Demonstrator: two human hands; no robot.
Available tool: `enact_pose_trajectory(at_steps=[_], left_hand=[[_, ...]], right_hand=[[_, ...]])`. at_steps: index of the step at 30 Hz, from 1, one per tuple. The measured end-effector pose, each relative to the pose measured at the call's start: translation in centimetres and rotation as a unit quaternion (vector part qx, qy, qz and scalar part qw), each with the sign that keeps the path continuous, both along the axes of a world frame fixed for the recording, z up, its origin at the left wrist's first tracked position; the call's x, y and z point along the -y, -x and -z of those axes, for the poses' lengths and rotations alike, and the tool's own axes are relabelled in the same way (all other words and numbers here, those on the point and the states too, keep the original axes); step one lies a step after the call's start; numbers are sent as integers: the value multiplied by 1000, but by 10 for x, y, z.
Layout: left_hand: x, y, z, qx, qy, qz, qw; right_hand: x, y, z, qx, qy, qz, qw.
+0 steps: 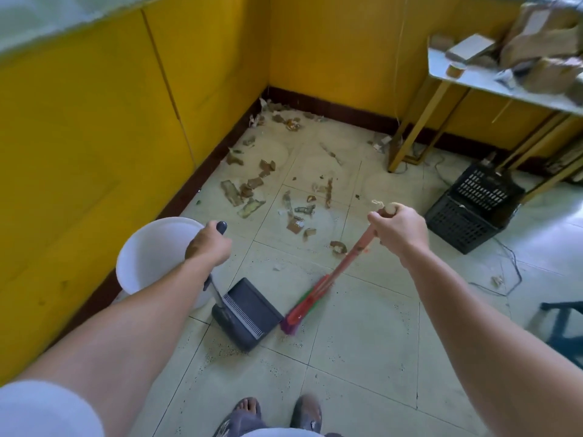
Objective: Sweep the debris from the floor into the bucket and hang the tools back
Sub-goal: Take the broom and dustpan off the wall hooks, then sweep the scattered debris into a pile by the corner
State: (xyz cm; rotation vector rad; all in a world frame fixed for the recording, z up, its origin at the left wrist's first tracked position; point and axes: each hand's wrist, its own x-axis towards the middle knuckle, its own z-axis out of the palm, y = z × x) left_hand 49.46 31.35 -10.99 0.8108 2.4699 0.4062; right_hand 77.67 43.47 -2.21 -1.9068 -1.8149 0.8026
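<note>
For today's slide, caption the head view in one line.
Left hand holds the dustpan, right hand the broom; debris lies ahead.

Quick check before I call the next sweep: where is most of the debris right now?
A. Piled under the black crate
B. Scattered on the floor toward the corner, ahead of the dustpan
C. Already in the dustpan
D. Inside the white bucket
B. The debris lies spread over the tiles toward the wall corner, beyond the dustpan, whose tray looks bare, as does the bucket.
</note>
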Motion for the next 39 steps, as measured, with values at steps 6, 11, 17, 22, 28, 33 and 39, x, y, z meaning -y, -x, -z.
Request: enact_pose_trajectory(at_steps=[6,11,17,22,28,33,39], left_hand=[[-15,10,4,-17,-17,10,1000],[-26,1,-4,-93,-113,114,983],[-48,-39,-18,180,-211,121,953],[-56,-65,-11,296,-206,87,929],[-65,-90,6,334,-189,9,923],[-86,-122,14,350,-200,-105,909],[-115,-172,20,354,-197,-170,898]], right_hand=[[1,-11,-16,20,22,17,999],[-15,-13,-32,197,110,-60,972],[-13,-12,-37,465,234,-195,831],[7,-32,-18,528,343,-236,740],[29,-104,81,449,490,-188,723],[49,-191,130,411,438,-217,770],[25,-260,156,311,394,-226,835]])
